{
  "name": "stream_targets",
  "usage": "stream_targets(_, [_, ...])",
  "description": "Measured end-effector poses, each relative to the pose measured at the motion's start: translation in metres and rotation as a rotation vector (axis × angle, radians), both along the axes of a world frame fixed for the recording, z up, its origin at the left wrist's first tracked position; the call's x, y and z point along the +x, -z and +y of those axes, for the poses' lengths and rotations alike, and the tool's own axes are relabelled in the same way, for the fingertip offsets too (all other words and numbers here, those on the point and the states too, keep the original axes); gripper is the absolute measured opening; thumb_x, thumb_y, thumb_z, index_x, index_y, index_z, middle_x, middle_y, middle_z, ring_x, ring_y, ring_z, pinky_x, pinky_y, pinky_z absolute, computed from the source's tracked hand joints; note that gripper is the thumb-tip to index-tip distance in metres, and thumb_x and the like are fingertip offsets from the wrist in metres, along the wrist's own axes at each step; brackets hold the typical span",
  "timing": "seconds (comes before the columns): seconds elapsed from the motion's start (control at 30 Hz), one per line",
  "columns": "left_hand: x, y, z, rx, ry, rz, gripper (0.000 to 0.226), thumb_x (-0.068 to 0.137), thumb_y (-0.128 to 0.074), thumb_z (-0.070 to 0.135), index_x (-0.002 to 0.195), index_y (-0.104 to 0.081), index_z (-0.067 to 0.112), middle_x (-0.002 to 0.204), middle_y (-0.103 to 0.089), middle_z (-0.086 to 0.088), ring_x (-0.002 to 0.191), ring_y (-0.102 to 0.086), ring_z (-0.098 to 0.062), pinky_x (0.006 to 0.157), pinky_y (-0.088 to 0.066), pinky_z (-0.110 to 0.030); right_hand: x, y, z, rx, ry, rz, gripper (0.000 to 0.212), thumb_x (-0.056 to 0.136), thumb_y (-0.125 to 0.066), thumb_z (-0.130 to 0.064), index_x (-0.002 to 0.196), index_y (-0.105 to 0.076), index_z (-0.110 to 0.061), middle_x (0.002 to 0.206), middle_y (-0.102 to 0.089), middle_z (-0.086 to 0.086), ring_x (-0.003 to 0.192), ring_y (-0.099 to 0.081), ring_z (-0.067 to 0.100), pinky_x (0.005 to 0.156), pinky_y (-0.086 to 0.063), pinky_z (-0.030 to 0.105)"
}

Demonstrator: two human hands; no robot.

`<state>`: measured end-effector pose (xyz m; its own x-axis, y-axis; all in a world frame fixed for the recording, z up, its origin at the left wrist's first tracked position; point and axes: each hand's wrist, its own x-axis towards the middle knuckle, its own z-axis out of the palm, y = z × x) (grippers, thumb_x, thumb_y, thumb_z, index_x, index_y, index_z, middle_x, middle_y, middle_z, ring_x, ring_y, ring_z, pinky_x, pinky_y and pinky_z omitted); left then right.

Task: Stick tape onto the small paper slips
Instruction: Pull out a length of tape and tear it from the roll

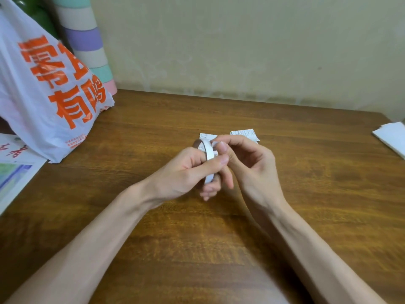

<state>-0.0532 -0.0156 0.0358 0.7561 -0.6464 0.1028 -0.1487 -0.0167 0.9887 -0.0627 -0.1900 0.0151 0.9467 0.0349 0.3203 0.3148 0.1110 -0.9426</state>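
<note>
Thin white tape roll (207,153) — likely light, tacky; left hand (186,172) fingers wrap its rim, right hand (247,163) fingers pinch its end. Small printed paper slips (243,134) — flimsy, on brown wooden worktop (306,194).

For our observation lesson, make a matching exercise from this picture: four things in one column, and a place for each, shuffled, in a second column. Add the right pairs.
Things
1. tape roll
2. slips
3. bag
4. white sheet

Places
a. at the table's right edge
b. in the left hand
c. flat on the table, just beyond the tape roll
d. standing at the far left

Pairs: 1-b, 2-c, 3-d, 4-a
</note>
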Motion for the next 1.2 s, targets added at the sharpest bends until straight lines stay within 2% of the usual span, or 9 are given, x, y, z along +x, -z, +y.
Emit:
stream_targets(0.07, [-0.002,0.002,-0.002,-0.021,0.054,0.071,0.041,0.107,-0.045,0.031,0.081,-0.071,0.013,0.057,-0.049,-0.001,0.055,-0.053,-0.018,0.062,-0.044,-0.032,-0.001,0.0,0.001,0.027,-0.02,0.058,0.022,0.098,-0.069,-0.022,0.108,-0.076,-0.004,0.105,-0.078,0.008,0.087,-0.07,0.022,0.087,-0.057,0.051])
stream_targets(0.13, [-0.002,0.004,-0.003,-0.081,0.017,0.122,0.039,0.109,-0.047,0.03,0.081,-0.069,0.012,0.054,-0.04,0.002,0.051,-0.043,-0.014,0.057,-0.041,-0.026,0.001,-0.001,-0.002,0.029,0.015,0.054,0.02,0.099,-0.067,-0.02,0.108,-0.077,-0.005,0.103,-0.078,0.001,0.091,-0.07,0.016,0.088,-0.057,0.04])
stream_targets(0.2, [0.001,0.005,-0.004,-0.157,-0.122,0.118,0.035,0.107,-0.052,0.03,0.081,-0.069,0.013,0.052,-0.031,0.007,0.049,-0.031,-0.011,0.052,-0.033,-0.02,0.004,-0.002,-0.006,0.043,0.041,0.049,0.018,0.101,-0.065,-0.017,0.109,-0.078,-0.006,0.098,-0.076,-0.002,0.091,-0.066,0.013,0.086,-0.052,0.03])
stream_targets(0.33, [0.007,0.005,-0.001,-0.126,-0.539,-0.105,0.019,0.095,-0.072,0.031,0.099,-0.082,0.015,0.049,-0.033,-0.001,0.049,-0.029,-0.011,0.054,-0.034,-0.016,0.008,0.001,-0.013,0.042,0.034,0.051,0.021,0.104,-0.065,-0.021,0.111,-0.079,-0.008,0.097,-0.072,0.008,0.092,-0.058,0.024,0.087,-0.047,0.036])
stream_targets(0.47, [0.006,0.004,-0.002,-0.087,-0.622,-0.18,0.018,0.088,-0.08,0.028,0.103,-0.083,0.018,0.056,-0.022,-0.02,0.048,-0.031,-0.009,0.072,-0.052,-0.017,0.006,-0.001,-0.012,-0.052,0.033,-0.002,0.02,0.104,-0.063,-0.015,0.11,-0.077,-0.002,0.094,-0.075,-0.002,0.085,-0.062,0.008,0.082,-0.05,0.024])
stream_targets(0.63, [0.007,0.007,-0.006,-0.099,-0.676,-0.236,0.011,0.088,-0.083,0.02,0.093,-0.084,0.011,0.05,-0.027,-0.001,0.057,-0.052,-0.005,0.097,-0.059,-0.034,0.006,0.001,-0.009,-0.166,0.042,-0.065,0.017,0.103,-0.064,-0.012,0.11,-0.077,-0.002,0.092,-0.075,-0.012,0.085,-0.065,0.002,0.082,-0.048,0.017])
stream_targets(0.8, [0.01,0.012,-0.006,-0.044,-0.77,-0.295,0.007,0.086,-0.085,0.027,0.089,-0.084,0.021,0.046,-0.031,0.009,0.055,-0.033,-0.027,0.078,-0.057,-0.053,0.005,0.002,-0.006,-0.24,0.067,-0.063,0.016,0.104,-0.065,-0.013,0.112,-0.079,-0.013,0.102,-0.076,-0.009,0.093,-0.067,0.006,0.086,-0.049,0.026])
stream_targets(1.03, [0.012,0.018,-0.006,-0.005,-0.857,-0.322,0.007,0.088,-0.084,0.027,0.089,-0.083,0.021,0.043,-0.03,0.016,0.05,-0.025,-0.009,0.061,-0.041,-0.03,0.001,-0.002,-0.003,-0.318,0.039,-0.001,0.026,0.1,-0.069,-0.008,0.122,-0.078,-0.019,0.112,-0.066,-0.003,0.087,-0.061,0.0,0.081,-0.046,0.017])
stream_targets(1.2, [0.01,0.018,-0.007,0.035,-0.902,-0.376,0.009,0.089,-0.082,0.024,0.09,-0.082,0.015,0.039,-0.037,0.019,0.042,-0.032,-0.006,0.048,-0.027,-0.012,0.001,-0.002,0.0,-0.391,0.025,0.008,0.036,0.099,-0.07,-0.008,0.13,-0.074,-0.026,0.131,-0.054,-0.001,0.093,-0.066,0.009,0.087,-0.056,0.04])
